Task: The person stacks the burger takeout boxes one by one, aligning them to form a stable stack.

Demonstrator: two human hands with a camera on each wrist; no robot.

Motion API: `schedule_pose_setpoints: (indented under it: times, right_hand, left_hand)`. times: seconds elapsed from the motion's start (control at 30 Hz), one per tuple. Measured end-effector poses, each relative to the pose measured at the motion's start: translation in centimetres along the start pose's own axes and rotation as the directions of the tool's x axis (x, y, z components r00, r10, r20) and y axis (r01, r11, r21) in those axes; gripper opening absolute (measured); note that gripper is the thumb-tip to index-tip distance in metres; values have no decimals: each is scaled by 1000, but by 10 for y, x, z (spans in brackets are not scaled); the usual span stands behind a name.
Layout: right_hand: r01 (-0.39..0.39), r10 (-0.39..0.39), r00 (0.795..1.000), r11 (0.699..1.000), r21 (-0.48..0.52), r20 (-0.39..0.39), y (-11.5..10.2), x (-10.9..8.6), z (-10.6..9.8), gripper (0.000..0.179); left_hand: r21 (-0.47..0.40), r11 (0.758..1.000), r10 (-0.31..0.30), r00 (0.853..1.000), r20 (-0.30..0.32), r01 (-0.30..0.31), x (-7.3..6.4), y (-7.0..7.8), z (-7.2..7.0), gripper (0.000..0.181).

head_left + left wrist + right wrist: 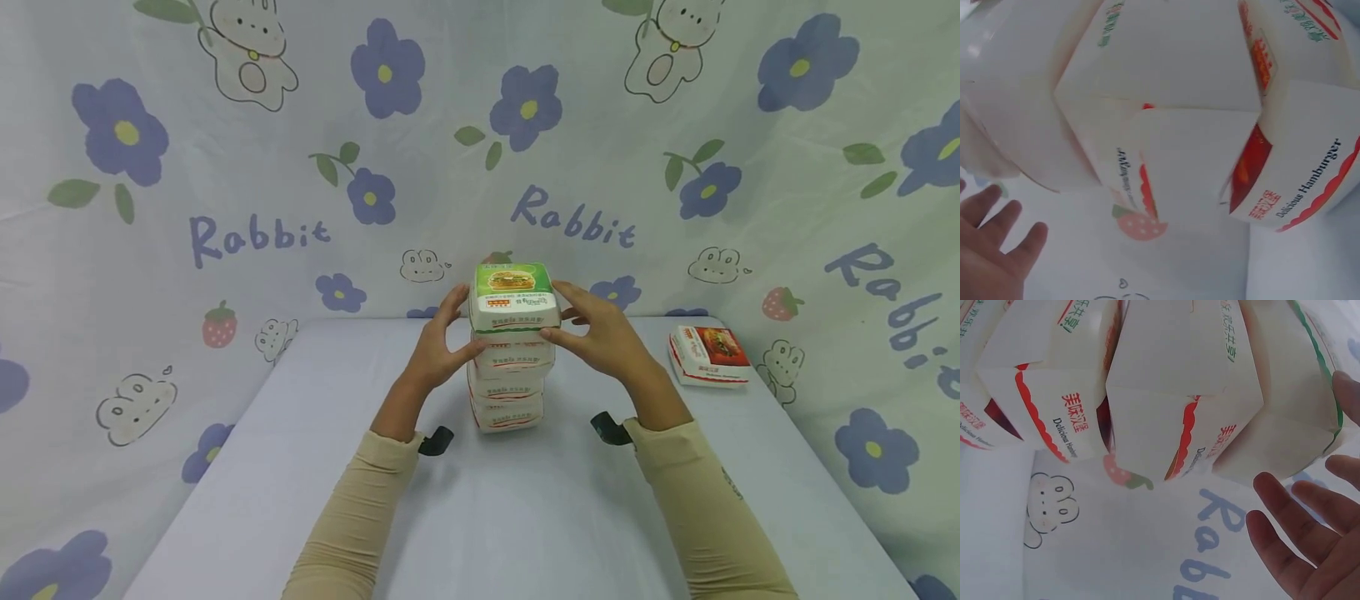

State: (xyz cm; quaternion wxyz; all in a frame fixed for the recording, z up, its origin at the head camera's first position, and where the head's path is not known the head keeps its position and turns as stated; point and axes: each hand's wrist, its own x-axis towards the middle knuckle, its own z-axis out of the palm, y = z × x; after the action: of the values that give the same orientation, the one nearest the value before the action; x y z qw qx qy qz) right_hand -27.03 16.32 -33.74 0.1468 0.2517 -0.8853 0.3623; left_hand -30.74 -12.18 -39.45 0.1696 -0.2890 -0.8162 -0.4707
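A stack of white burger boxes stands on the table, topped by a burger box with a green lid. My left hand is at the left side of the top box, its thumb tip by the lower front corner. In the left wrist view, its visible fingers are spread apart from the boxes. My right hand is at the right side, thumb by the front corner and index finger near the upper edge. Its fingers are spread too, one fingertip right at the green box's edge.
A burger box with a red lid lies at the table's right side. Behind the white table hangs a curtain printed with flowers and rabbits. The stacked boxes sit slightly offset from one another.
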Motion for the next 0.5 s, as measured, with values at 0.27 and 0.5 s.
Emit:
schedule_pose_setpoints:
  times: [0.27,0.5]
  right_hand:
    - [-55,55,998,998,-10,5,6,-9,-7,80]
    - [-118,118,993,992,-46,1,21,-19,-13,80]
  left_hand:
    - [28,997,67,997,-30,-66,0,6,-4,96]
    - [46,997,66,997,-38,-64,0,11,-5,98]
